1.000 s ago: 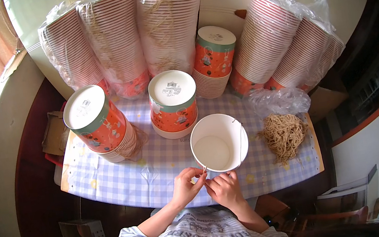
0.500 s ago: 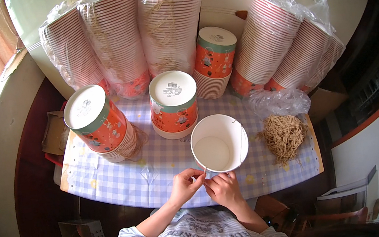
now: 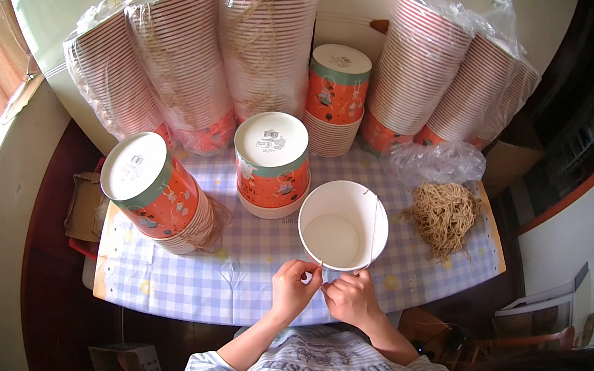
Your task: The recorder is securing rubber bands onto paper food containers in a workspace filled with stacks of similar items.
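Observation:
A paper bucket [image 3: 331, 237] with a white inside stands upright near the table's front edge, its mouth toward me. A thin tan string [image 3: 384, 220] hangs from the far right of its rim and runs across the opening to the near side. At the near rim, my left hand [image 3: 295, 290] pinches a short end of string between thumb and fingertips. My right hand [image 3: 351, 299] is closed just right of it, fingers against the bucket's near outer wall, with the string running down to its fingertips. The exact grip there is partly hidden.
Upside-down orange and green bucket stacks stand at left [image 3: 154, 198], centre [image 3: 275, 181] and back [image 3: 341, 92]. Tall plastic-wrapped stacks [image 3: 181, 65] line the wall. A heap of tan strings [image 3: 446, 218] and a crumpled clear bag [image 3: 441, 159] lie right on the checked tablecloth [image 3: 250, 283].
The string across the bucket's mouth has shifted slightly toward the middle at its near end. My hands have moved only a little; the bucket stays in place.

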Motion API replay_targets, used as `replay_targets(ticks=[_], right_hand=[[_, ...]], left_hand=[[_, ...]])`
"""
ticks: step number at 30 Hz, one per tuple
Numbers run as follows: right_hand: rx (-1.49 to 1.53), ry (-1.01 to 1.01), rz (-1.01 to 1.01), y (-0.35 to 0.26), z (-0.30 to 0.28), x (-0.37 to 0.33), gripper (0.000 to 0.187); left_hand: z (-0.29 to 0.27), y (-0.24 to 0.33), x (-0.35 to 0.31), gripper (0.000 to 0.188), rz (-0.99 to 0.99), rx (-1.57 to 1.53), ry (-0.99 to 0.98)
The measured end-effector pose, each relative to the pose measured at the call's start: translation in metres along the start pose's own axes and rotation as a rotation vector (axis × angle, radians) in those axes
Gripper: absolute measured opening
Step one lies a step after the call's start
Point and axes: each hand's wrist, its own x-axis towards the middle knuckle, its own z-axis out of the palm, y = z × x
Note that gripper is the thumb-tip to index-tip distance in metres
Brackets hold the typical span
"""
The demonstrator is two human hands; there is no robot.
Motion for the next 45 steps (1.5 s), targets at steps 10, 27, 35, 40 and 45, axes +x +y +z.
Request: replay_targets(ticks=[10,27,35,40,45], right_hand=[[0.026,-0.043,-0.041,0.001,0.003,-0.006,0.01],[-0.041,-0.061,0.045,0.007,-0.03,-0.008,0.014],[-0.061,0.085,0.163,0.045,-0.061,-0.026,0.038],[-0.068,0.087,0.164,0.057,-0.065,-0.04,0.058],[-0.025,0.037,0.008,0.052,-0.075,-0.019,0.076]], left_hand=[[-0.009,0.002,0.02,0.008,0.033,0.035,-0.063],[-0.041,0.003,0.043,0.023,0.206,0.166,-0.244],[-0.043,-0.002,0.064,0.031,0.661,0.439,-0.299],[-0.056,0.005,0.06,0.019,0.706,0.374,-0.327],[-0.096,0.011,0.059,0.016,0.591,-0.044,-0.429]])
